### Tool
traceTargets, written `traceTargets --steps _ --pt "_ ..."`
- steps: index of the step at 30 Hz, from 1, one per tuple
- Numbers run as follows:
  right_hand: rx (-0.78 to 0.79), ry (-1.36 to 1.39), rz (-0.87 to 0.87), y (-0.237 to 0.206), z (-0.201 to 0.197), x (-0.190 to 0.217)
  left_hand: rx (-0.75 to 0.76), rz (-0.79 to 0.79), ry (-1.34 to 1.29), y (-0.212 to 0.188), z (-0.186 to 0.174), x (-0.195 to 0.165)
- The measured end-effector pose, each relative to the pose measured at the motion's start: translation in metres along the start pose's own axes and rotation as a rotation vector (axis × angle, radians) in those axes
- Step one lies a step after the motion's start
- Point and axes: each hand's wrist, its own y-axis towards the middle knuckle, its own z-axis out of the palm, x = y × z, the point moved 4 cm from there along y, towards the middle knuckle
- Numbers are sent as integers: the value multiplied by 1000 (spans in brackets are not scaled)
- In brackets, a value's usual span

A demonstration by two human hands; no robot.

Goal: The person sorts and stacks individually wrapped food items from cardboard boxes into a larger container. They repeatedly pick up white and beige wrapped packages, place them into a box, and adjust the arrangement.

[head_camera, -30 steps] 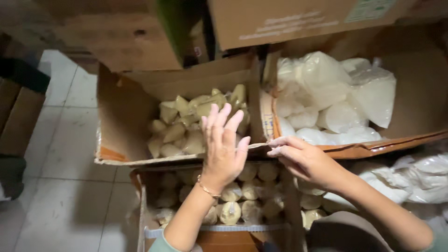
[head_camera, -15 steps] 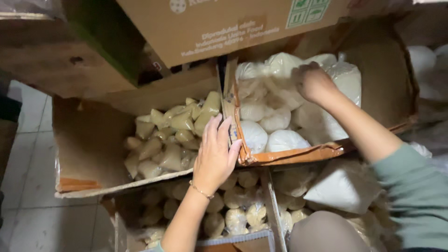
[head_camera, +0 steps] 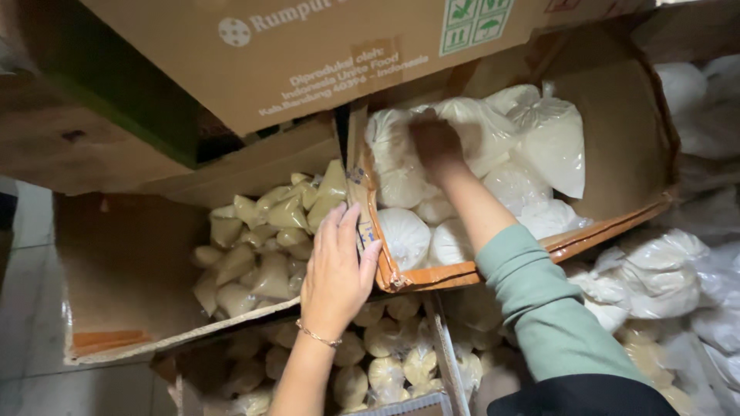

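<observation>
Two hands: both belong to the person wearing the camera and reach into stacked cardboard boxes of bagged goods.
Left hand [head_camera: 337, 270]: lies flat against the upright cardboard wall [head_camera: 362, 208] that parts the two upper boxes, near that wall's front corner; a thin bracelet [head_camera: 317, 337] circles the wrist.
Left fingers [head_camera: 348, 225]: stretched out and close together, pressed on the wall, gripping nothing.
Right hand [head_camera: 436, 142]: reaches deep into the right box [head_camera: 624, 123], its green sleeve [head_camera: 543, 296] crossing the box's front edge.
Right fingers: curled down onto a white bag [head_camera: 474, 127] near the back of the box; whether they are clamped on it cannot be told, as the hand is dim and blurred.
White bags [head_camera: 532, 181]: clear plastic bags of white powder piled in the right box, heaped against its left wall and back.
Left box [head_camera: 127, 262]: open, with a heap of small yellowish packets [head_camera: 262, 239] lying against its right wall.
Lower box [head_camera: 443, 350]: sits under the two upper ones, packed with round pale packets [head_camera: 385, 362].
Top box [head_camera: 231, 69]: large brown carton overhanging both open boxes.
Right side: loose bags of white powder [head_camera: 655, 277] lie beside the right box.
</observation>
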Motion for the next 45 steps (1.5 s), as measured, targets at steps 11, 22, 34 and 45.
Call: traceTargets --steps 11,22,34,45 --pt "-215 276 107 -34 -47 -38 -28 10 -13 -5 -6 -6" --pt "-580 381 -332 -144 -205 8 -182 127 -183 -34 -18 -4" --pt "-668 568 -1278 -236 -297 213 -36 -440 -1938 -115 -81 39" --pt "-258 645 -1501 -283 -259 319 -592 -437 -1538 -205 -167 93"
